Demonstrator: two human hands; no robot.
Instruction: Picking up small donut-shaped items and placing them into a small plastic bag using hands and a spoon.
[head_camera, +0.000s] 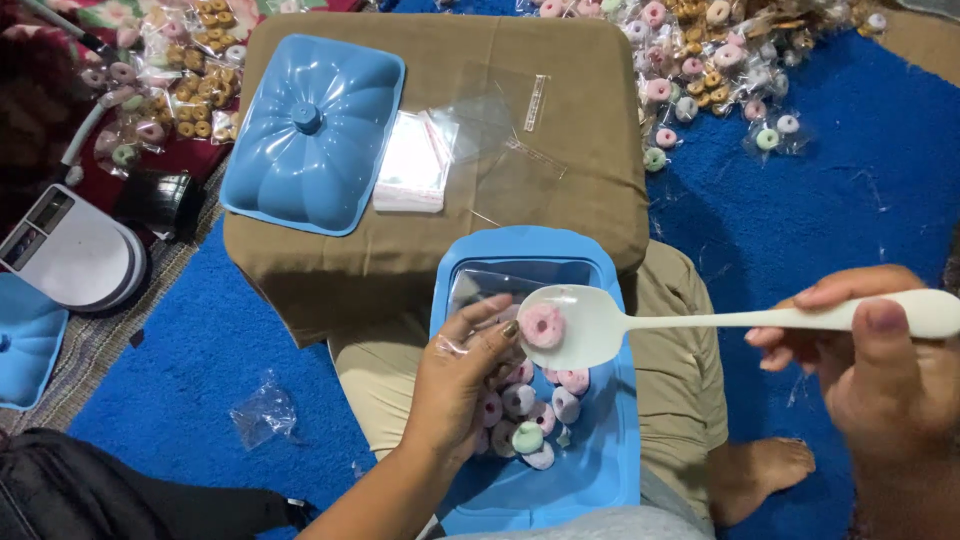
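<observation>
My right hand (880, 370) grips the handle of a white plastic spoon (600, 322) that carries one pink ring-shaped sweet (543, 326). My left hand (462, 375) is over a blue rectangular tub (610, 430) on my lap and holds a small clear plastic bag (480, 300) at the spoon's bowl. Several pink, white and green ring sweets (535, 410) lie in the tub below the hand.
A brown cushion (560, 190) in front holds the tub's blue lid (312, 130), a stack of clear bags (412, 165) and loose bags. Filled sweet packets (700, 60) lie on the blue carpet at the back right and back left. A white scale (70, 250) sits left.
</observation>
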